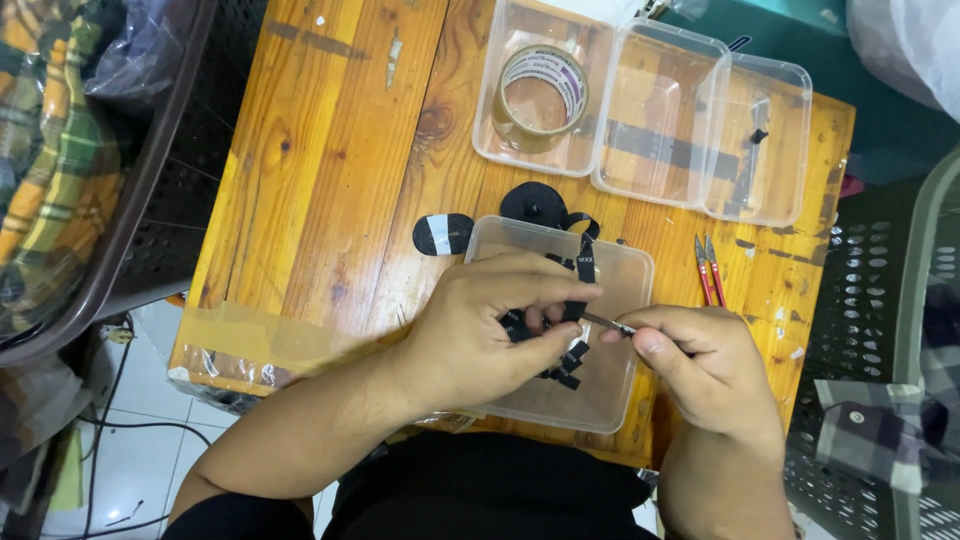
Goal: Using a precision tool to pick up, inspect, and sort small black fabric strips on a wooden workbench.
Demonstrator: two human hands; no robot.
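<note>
Over a clear shallow plastic tray (620,285) near the front edge of an orange-stained wooden table (330,150), a person's two bare hands meet. The left hand (480,335) curls in a pinch, thumb and fingertips pressed on a narrow black fabric strap (584,268) that trails up over the tray's far rim toward a flat black disc (533,203). The right hand (700,365) is closed in a pinch around a thin silvery metal tool (608,322), its tip pointing left and touching the strap at the left thumb. Small black strap pieces (568,365) lie in the tray just below the hands. For clean work here, it seems best to keep the strap taut and flat between the left fingertips and guide the tool tip slowly, away from the thumb. Beyond, a roll of brown packing tape (541,96) sits in another clear tub (500,150), and red-handled snips (708,270) lie to the right.
</note>
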